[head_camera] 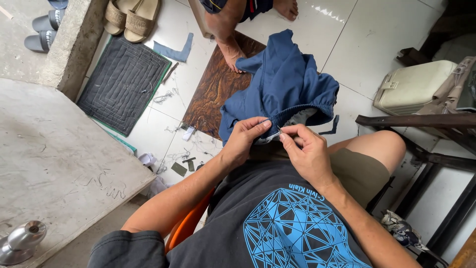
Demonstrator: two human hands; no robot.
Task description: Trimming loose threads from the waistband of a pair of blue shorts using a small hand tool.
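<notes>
My left hand [246,135] pinches the elastic waistband of the blue cloth shorts [283,82] on my lap while my right hand [303,147] grips a small metal tool [279,130] at its seam, the work there apparently unfinished.

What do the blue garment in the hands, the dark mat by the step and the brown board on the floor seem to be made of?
Blue garment: soft woven or knit cloth, matte; it drapes in folds and its waistband is gathered.
Dark mat: quilted fabric, judging by the stitched concentric lines and green edging.
Brown board: probably wood or wood-look laminate; swirling grain, slight sheen.
</notes>
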